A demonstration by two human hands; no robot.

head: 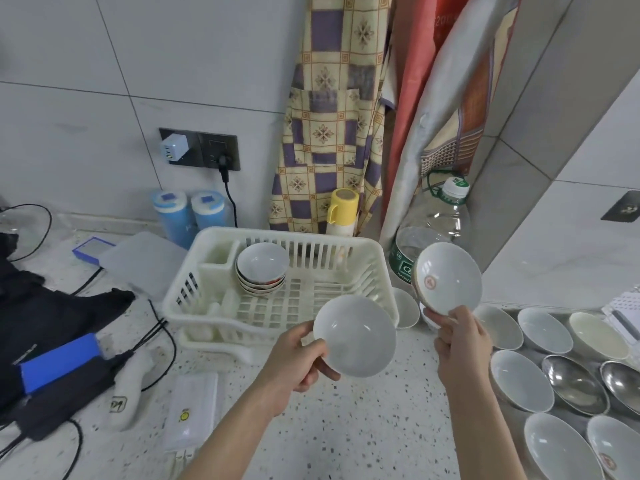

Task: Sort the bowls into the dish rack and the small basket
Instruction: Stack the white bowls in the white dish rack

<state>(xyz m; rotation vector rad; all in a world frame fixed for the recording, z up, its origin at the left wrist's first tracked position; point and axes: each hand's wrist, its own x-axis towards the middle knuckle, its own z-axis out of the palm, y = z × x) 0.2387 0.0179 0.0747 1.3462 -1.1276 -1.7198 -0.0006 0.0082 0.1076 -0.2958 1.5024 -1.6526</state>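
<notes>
Two bowls held up before the white slatted plastic dish rack (pixel 346 268).
Centre frame, the left hand (pixel 298 362) pinches a plain white ceramic bowl (pixel 355 336); the right hand (pixel 462 344) grips a red-crested white bowl (pixel 448 277).

Partial "201" on the red hanging cloth (pixel 446 36)

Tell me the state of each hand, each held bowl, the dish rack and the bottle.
left hand: grips plain white bowl
right hand: pinches red-emblem bowl, tilted
dish rack: holds a bowl stack
plastic bottle: capped, upright
</notes>
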